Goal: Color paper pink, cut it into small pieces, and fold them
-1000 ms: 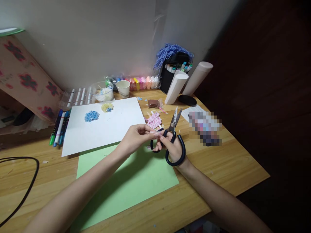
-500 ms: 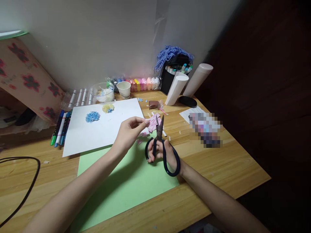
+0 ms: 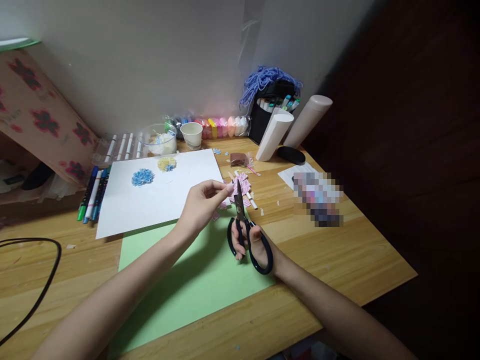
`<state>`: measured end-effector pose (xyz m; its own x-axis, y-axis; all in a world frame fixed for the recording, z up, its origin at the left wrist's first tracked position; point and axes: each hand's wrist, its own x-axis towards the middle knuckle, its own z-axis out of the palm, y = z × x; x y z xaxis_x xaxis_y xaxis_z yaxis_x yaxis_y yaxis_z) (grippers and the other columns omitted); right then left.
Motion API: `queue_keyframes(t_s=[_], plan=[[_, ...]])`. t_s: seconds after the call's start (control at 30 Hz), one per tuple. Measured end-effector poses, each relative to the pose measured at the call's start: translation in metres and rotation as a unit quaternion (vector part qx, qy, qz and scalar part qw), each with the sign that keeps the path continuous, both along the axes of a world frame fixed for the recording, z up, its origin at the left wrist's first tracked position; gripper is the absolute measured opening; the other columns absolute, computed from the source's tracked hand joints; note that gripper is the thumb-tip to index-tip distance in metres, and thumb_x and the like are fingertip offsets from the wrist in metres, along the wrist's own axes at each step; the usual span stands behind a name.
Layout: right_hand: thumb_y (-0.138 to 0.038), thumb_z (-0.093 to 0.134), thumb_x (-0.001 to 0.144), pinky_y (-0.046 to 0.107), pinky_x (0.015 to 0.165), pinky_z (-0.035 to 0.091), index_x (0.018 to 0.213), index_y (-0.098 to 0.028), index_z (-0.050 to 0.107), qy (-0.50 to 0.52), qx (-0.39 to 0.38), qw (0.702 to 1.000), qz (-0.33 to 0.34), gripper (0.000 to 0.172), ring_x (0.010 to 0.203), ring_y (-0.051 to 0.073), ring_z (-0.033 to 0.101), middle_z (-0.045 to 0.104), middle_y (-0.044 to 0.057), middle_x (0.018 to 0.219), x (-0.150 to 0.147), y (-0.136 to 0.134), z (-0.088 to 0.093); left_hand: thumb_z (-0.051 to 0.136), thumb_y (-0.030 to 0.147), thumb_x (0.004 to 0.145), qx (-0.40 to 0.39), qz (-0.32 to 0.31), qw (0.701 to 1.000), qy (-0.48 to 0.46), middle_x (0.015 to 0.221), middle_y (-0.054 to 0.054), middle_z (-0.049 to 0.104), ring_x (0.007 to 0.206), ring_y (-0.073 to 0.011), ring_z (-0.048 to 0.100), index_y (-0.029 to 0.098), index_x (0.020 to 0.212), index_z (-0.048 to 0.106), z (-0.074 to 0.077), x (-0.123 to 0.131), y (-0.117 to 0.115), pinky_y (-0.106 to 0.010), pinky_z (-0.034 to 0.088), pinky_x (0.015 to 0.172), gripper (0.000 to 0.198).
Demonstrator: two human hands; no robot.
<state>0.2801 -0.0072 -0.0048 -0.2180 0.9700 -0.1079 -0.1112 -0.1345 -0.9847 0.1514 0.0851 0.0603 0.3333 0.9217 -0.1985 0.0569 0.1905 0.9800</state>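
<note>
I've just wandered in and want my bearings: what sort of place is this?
Probably a craft desk, perhaps at home: scissors, marker pens in a black holder, and a white sheet bearing a fluffy blue clump suggest it.

Between the left forearm [image 3: 123, 287] and right forearm [image 3: 318, 302], the green sheet [image 3: 202, 300] gives a flat way in from the near edge, narrowing where the left hand [image 3: 204, 205], right hand [image 3: 258, 250] and scissors [image 3: 240, 207] crowd the middle. Right of them, a lane of bare table [image 3: 296, 232] runs far until the white bottle [image 3: 275, 137] stops it. Clear bowl [image 3: 147, 143] and paper cup [image 3: 192, 137] block far left; a cable [image 3: 52, 277] loops near left.
</note>
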Motion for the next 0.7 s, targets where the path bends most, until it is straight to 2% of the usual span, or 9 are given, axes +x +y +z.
queue_keyframes(t_s=[0.3, 0.47, 0.53, 0.6, 0.7], plan=[[-0.086, 0.040, 0.067, 0.017, 0.034, 0.038, 0.071, -0.020, 0.045, -0.019, 0.004, 0.999, -0.036, 0.066, 0.032, 0.007, 0.040, 0.042, -0.008, 0.041, 0.000, -0.001, 0.001, 0.077, 0.046, 0.065, 0.015, 0.012, 1.000, -0.001, 0.079, -0.006, 0.069, 0.070, -0.0143, 0.062, 0.012, 0.079, 0.068, 0.007, -0.002, 0.000, -0.023, 0.050, 0.059, 0.037], [-0.090, 0.044, 0.058, 0.017, 0.029, 0.033, 0.066, -0.020, 0.045, 0.042, -0.074, 0.994, -0.065, 0.070, 0.026, 0.007, 0.036, 0.041, -0.009, 0.034, -0.005, 0.002, 0.007, 0.077, 0.049, 0.062, 0.015, 0.009, 1.000, 0.026, 0.079, -0.007, 0.071, 0.071, -0.0156, 0.062, 0.012, 0.078, 0.068, 0.007, -0.005, 0.006, -0.025, 0.050, 0.063, 0.042], [-0.095, 0.034, 0.054, 0.020, 0.028, 0.036, 0.064, -0.021, 0.043, 0.096, -0.140, 0.984, -0.049, 0.075, 0.024, 0.008, 0.035, 0.038, -0.009, 0.032, -0.005, 0.004, 0.013, 0.076, 0.049, 0.063, 0.025, -0.027, 0.997, 0.066, 0.077, -0.008, 0.072, 0.070, -0.0167, 0.064, 0.012, 0.076, 0.068, 0.003, -0.009, 0.012, -0.026, 0.048, 0.063, 0.040], [-0.097, 0.020, 0.056, 0.025, 0.034, 0.045, 0.065, -0.020, 0.045, 0.161, -0.222, 0.962, -0.003, 0.081, 0.028, 0.010, 0.042, 0.042, -0.006, 0.035, -0.003, 0.006, 0.021, 0.075, 0.049, 0.064, 0.048, -0.095, 0.985, 0.134, 0.072, -0.008, 0.072, 0.065, -0.0176, 0.064, 0.013, 0.072, 0.069, -0.002, -0.014, 0.017, -0.027, 0.046, 0.061, 0.037], [-0.093, 0.008, 0.063, 0.032, 0.048, 0.053, 0.068, -0.018, 0.050, 0.228, -0.291, 0.928, 0.036, 0.086, 0.038, 0.013, 0.051, 0.049, -0.002, 0.043, 0.002, 0.007, 0.031, 0.068, 0.047, 0.073, 0.096, -0.184, 0.946, 0.249, 0.065, -0.005, 0.071, 0.061, -0.0187, 0.064, 0.017, 0.072, 0.072, -0.004, -0.021, 0.019, -0.028, 0.045, 0.062, 0.030]])
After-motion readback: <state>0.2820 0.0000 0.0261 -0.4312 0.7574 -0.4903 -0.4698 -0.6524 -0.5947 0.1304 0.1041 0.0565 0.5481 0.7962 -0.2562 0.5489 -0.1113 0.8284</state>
